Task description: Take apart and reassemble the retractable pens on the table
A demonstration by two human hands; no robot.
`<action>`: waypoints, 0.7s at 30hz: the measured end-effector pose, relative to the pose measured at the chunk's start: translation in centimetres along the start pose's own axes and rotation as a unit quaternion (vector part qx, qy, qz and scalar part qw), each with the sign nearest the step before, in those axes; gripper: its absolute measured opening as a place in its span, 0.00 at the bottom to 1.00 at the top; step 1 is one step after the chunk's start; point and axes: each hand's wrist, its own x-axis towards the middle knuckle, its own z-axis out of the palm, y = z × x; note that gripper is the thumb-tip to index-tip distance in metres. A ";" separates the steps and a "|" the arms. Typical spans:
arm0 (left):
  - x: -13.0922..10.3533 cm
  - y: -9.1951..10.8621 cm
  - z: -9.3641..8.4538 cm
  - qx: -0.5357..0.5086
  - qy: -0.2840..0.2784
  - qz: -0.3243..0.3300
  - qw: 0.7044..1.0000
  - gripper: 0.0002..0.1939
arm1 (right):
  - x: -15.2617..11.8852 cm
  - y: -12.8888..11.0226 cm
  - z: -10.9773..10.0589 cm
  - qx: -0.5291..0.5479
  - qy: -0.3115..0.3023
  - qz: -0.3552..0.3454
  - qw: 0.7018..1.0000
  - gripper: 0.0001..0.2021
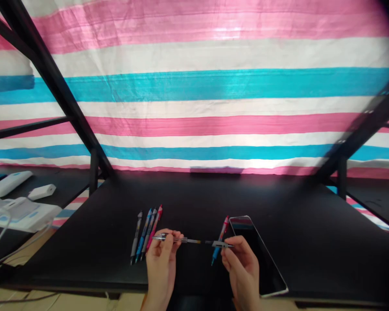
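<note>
Over the front of the black table, my left hand [164, 255] is closed around a clear pen barrel [180, 239]. A thin ink refill [194, 241] sticks out of the barrel's right end. Level with it, my right hand [243, 261] pinches the pen's grey grip section [218, 244] between thumb and fingers. The refill seems to span the gap between the two parts, though its dark stretch is hard to make out against the table. Beneath the grip section lies a pen with red and blue ends [224, 226].
Several pens [145, 233] lie side by side left of my left hand. A smartphone [262, 250] rests by my right hand. Black frame bars [58, 95] slope up at both sides, before a striped sheet [214, 86]. White power strip [35, 218] and cables are at left.
</note>
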 end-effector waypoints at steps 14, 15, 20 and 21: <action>0.2 0.1 -0.3 0.005 -0.011 -0.039 0.999 0.21 | 0.0 0.2 0.0 -0.035 -0.031 -0.014 0.999 0.09; 0.1 0.1 -0.3 0.006 -0.016 -0.040 0.999 0.21 | 0.0 0.1 0.1 -0.041 -0.033 -0.017 0.998 0.09; -0.2 0.1 -0.1 0.030 -0.045 -0.018 0.998 0.18 | -0.1 -0.4 0.5 -0.139 -0.071 -0.062 0.986 0.06; -0.2 0.0 -0.1 0.039 -0.052 -0.015 0.998 0.17 | -0.2 -0.5 0.7 -0.160 -0.084 -0.078 0.980 0.05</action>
